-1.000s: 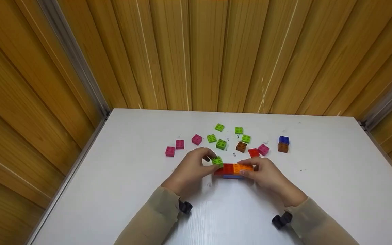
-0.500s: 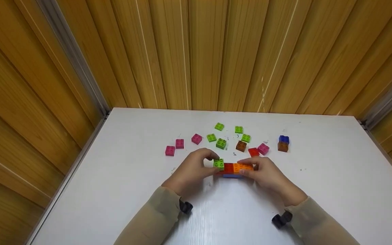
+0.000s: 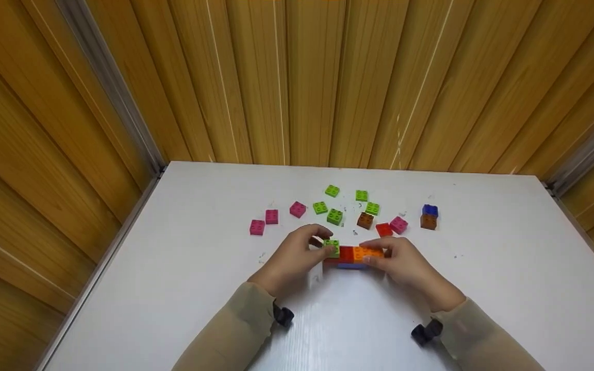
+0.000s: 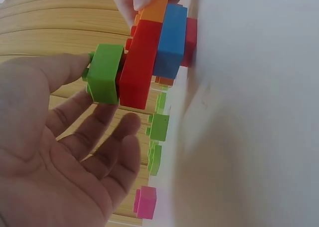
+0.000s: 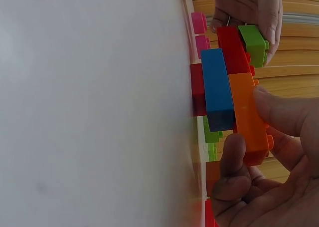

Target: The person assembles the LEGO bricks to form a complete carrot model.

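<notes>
A small brick build stands on the table between the hands: a dark red brick (image 5: pixel 198 90) at the bottom, a blue brick (image 4: pixel 170 42) above it, then a red brick (image 4: pixel 141 62) and an orange brick (image 5: pixel 245 112) end to end. On the red brick's left end sits a green brick (image 4: pixel 104 73), with a narrow dark seam between them in the left wrist view. My left hand (image 3: pixel 299 252) has its thumb on the green brick's studs and its index finger curled at the far side. My right hand (image 3: pixel 402 260) pinches the orange brick between thumb and fingers.
Beyond the build lie loose green bricks (image 3: pixel 334 216), pink bricks (image 3: pixel 271 216), a brown brick (image 3: pixel 365 220) and a flat red brick (image 3: pixel 384 230). Farther right, a blue brick (image 3: pixel 430 210) touches another brown brick (image 3: pixel 428 222). Wood-patterned panels (image 3: pixel 307 87) border the white table (image 3: pixel 173 247).
My left hand has brought the green brick down onto the red brick's left end and straightened it. Its thumb has shifted from the brick's near side onto the top. My right hand keeps its grip.
</notes>
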Demonstrator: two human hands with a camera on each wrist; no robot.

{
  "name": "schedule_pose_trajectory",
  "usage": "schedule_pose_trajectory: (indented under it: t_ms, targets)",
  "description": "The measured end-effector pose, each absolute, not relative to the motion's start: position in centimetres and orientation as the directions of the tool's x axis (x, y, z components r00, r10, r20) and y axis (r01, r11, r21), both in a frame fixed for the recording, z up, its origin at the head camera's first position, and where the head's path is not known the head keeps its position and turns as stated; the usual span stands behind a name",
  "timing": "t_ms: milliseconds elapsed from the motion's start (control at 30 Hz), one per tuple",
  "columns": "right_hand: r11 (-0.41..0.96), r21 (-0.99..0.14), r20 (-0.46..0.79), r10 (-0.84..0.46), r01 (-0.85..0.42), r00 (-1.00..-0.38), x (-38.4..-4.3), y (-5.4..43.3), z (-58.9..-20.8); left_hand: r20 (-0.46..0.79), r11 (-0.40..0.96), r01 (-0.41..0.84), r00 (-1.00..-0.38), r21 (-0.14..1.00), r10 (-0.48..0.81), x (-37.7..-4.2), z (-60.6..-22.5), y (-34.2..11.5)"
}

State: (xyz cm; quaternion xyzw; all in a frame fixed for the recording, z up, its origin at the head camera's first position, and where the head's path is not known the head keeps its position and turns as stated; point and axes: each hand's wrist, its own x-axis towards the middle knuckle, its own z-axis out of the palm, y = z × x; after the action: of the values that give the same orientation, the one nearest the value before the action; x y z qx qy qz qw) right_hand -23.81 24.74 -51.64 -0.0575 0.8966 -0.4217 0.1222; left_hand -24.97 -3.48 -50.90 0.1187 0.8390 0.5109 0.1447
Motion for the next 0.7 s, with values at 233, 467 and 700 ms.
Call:
schedule_pose_trajectory:
  t_ms: [233, 467, 700]
  targets:
    - [0.653, -0.757, -0.191, -0.199, 0.015, -0.961, -23.88, 24.68, -51.63, -0.176, 0.399, -0.015, -0.912, 0.917, 0.371, -25.01, -51.14, -3.49]
    - [0.66, -0.751, -0.194, -0.195, 0.018, -0.961, -23.89, 24.61, -51.43, -0.18, 0.356, -0.037, -0.909, 0.934, 0.377, -25.19, -51.37, -3.44]
    - [0.658, -0.752, -0.195, -0.195, 0.02, -0.961, -23.88, 24.69, -51.58, -0.167, 0.354, -0.033, -0.919, 0.935, 0.357, -25.16, -51.81, -3.21]
